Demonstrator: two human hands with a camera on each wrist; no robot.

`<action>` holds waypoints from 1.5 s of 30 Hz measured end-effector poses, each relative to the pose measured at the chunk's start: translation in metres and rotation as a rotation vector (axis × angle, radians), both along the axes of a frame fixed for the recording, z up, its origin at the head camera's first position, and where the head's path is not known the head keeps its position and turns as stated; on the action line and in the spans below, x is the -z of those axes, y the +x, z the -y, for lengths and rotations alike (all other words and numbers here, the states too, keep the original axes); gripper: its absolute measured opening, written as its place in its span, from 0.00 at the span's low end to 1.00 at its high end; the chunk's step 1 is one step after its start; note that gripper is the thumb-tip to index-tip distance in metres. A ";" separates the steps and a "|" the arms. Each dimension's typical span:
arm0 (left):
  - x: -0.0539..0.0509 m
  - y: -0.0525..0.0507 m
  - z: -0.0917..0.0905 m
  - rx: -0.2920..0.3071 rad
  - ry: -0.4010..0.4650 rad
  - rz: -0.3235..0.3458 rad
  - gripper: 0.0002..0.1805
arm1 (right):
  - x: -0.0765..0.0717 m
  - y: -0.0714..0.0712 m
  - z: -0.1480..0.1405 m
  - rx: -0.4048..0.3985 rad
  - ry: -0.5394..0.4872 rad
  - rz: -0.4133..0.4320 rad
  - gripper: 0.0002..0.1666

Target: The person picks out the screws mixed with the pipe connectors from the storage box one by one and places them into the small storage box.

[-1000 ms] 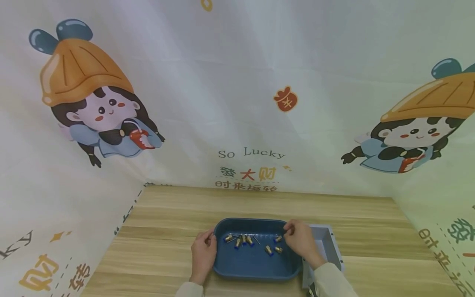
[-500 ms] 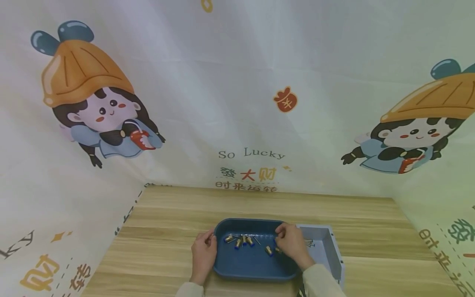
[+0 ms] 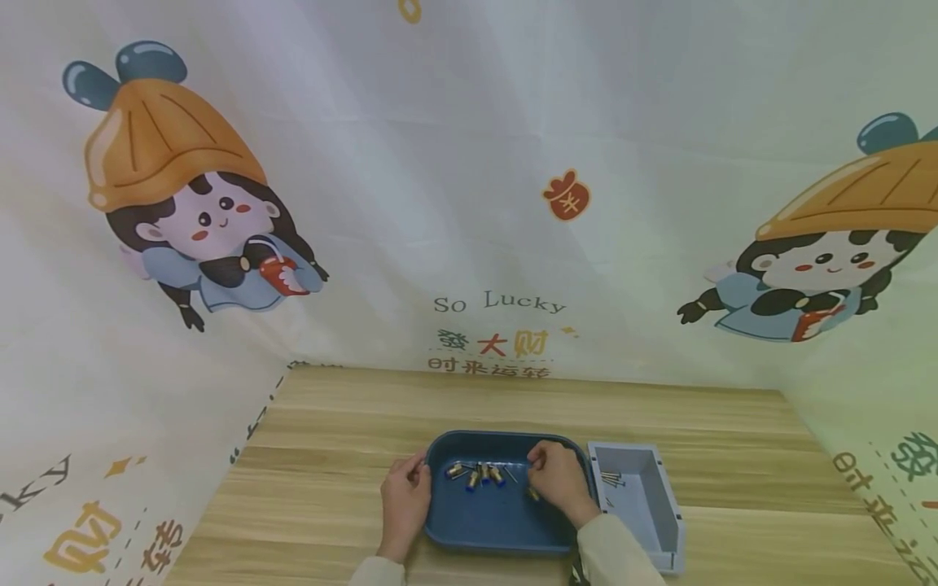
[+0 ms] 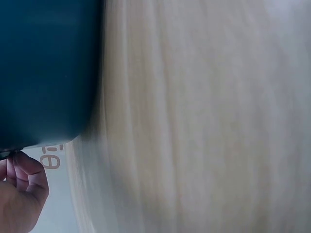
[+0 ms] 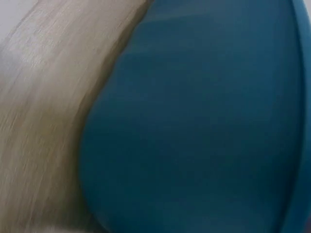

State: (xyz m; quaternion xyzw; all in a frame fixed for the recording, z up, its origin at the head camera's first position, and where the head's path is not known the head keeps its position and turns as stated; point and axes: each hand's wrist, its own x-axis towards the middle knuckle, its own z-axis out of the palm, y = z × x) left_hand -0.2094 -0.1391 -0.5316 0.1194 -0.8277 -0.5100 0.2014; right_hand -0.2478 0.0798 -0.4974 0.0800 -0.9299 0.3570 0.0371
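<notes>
A dark blue tray [image 3: 506, 533] sits on the table. Several brass fittings with blue ends [image 3: 484, 474] and a few thin screws [image 3: 510, 474] lie toward its back. My left hand [image 3: 405, 498] grips the tray's left rim; in the left wrist view that hand [image 4: 22, 194] shows at the corner beside the tray's outer wall [image 4: 43, 73]. Over the tray's right part is my right hand [image 3: 560, 480], its fingers bent above a brass fitting [image 3: 532, 493] that is partly covered. Whether the fingertips pinch anything is hidden. The right wrist view shows only the tray's side [image 5: 194, 121] and table.
A grey box [image 3: 668, 505] stands against the tray's right side, with several screws [image 3: 611, 478] inside. The wooden table [image 3: 322, 423] runs back to a printed cloth [image 3: 498, 244] that surrounds it on the back and sides.
My right hand has moved left, from the tray's right rim to over the fittings, uncovering the grey box and its screws. The left hand stays on the rim.
</notes>
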 end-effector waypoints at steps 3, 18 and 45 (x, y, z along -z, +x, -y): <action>0.001 0.000 0.000 0.004 -0.003 -0.002 0.13 | 0.002 -0.001 0.004 0.019 0.033 0.027 0.09; 0.003 -0.002 0.001 -0.004 -0.002 -0.007 0.13 | 0.008 -0.004 0.019 0.021 0.130 0.043 0.07; 0.001 -0.001 0.001 -0.001 0.011 0.007 0.13 | 0.024 -0.010 0.025 0.042 0.222 0.046 0.04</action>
